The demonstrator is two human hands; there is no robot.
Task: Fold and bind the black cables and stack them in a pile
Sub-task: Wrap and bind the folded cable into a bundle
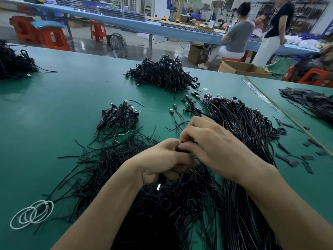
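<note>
My left hand [162, 161] grips a folded black cable [183, 150] over the green table; its silver plug [158, 187] sticks out below the palm. My right hand [209, 141] meets it from the right, fingertips pinching at the same cable. Under and to the right of both hands lies a long bundle of straight black cables [239, 123]. A loose heap of thin black ties [108, 159] spreads to the left. A small pile of bound cables [119, 118] sits beyond it, and a bigger pile [162, 73] lies farther back.
White cord rings [32, 215] lie at the near left. More black cable heaps sit at the far left [14, 60] and on the right table [310, 103]. Small black strips [295, 159] are scattered right. People work at a blue bench [162, 27] behind.
</note>
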